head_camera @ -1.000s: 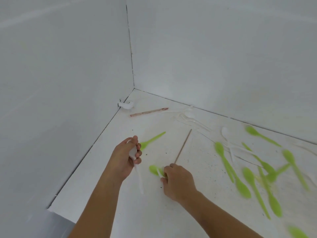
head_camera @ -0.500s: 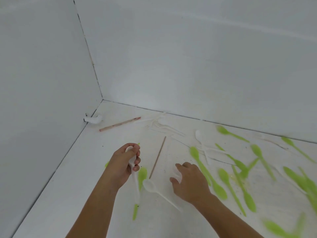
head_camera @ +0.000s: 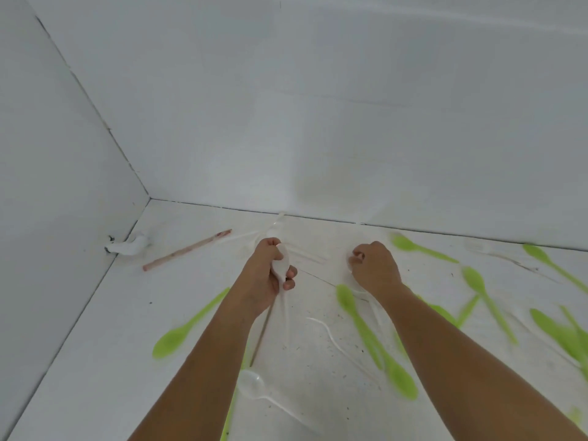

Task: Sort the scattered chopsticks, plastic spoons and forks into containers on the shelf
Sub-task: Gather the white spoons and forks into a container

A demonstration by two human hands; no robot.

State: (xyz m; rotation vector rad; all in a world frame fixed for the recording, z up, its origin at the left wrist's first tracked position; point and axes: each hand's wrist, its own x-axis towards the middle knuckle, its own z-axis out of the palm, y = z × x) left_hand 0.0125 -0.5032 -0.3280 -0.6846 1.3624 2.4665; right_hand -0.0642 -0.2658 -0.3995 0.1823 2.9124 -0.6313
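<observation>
My left hand [head_camera: 267, 278] grips a white plastic spoon [head_camera: 281, 265], bowl up and handle hanging below the fist. My right hand [head_camera: 377, 268] is down on the white shelf floor [head_camera: 111, 361] with fingers curled around a white spoon [head_camera: 350, 265] that it mostly hides. Several green spoons lie scattered, one at the left [head_camera: 187, 326] and one between my arms [head_camera: 372, 338]. A thick wooden chopstick [head_camera: 187, 249] lies near the back left corner. A thin chopstick [head_camera: 262, 332] pokes out beside my left forearm. A clear spoon [head_camera: 254, 385] lies near the front.
White walls close the shelf at the left and back, meeting in a corner [head_camera: 149, 198]. A white lump [head_camera: 130, 246] sits by the left wall. White forks [head_camera: 305, 254] lie just beyond my left hand, and another [head_camera: 483, 249] at the far right.
Both hands have moved farther toward the back wall. My right hand, spread over the floor before, now curls on a white spoon. My left hand still holds its white spoon.
</observation>
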